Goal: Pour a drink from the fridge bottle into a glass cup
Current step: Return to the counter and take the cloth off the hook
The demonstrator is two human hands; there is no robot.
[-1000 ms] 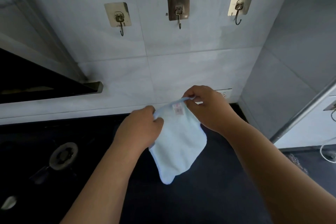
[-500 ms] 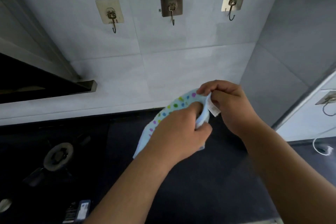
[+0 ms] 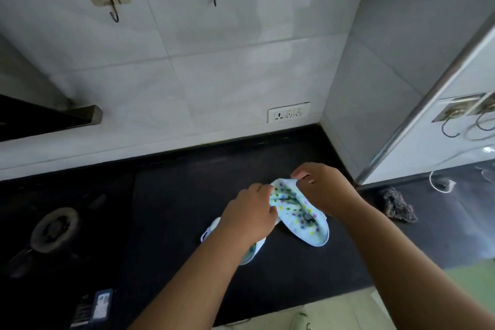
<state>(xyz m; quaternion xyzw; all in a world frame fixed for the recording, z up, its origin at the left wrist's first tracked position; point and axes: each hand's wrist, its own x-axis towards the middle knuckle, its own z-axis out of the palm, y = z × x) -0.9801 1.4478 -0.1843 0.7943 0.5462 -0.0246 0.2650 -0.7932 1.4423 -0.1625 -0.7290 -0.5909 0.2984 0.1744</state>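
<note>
Your left hand (image 3: pixel 247 218) and right hand (image 3: pixel 325 191) both pinch a soft, limp dotted cloth (image 3: pixel 300 213) low over the dark worktop (image 3: pixel 171 195); hold its edges. No bottle or glass cup shows yet.

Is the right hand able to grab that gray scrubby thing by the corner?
Probably yes, once free. The scrubber lies in the open on the counter, just right of the right hand, with nothing between them. But that hand is pinching the cloth now, so it would have to let go first.
</note>
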